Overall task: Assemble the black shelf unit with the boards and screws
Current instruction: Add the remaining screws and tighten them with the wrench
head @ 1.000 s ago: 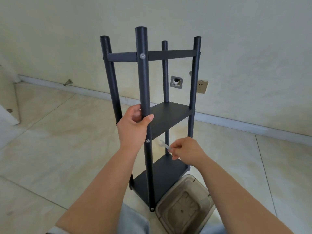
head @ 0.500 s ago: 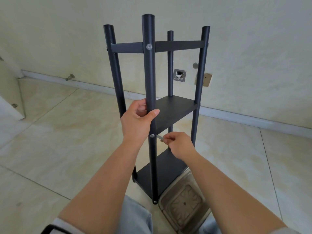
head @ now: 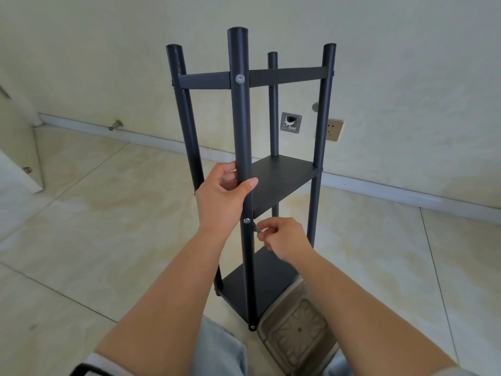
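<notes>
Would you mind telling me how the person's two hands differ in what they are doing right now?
The left hand wraps around the shelf unit's front post, above the middle screw; the right hand sits lower, right of that screw. The left grips the thick post; the right pinches a small silvery tool. Both hold something at the same post.

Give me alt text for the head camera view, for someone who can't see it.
A person's left hand grips the front post of an upright black shelf unit while the right hand pinches a small metal tool beside a screw. A clear plastic bin sits on the tiled floor.
</notes>
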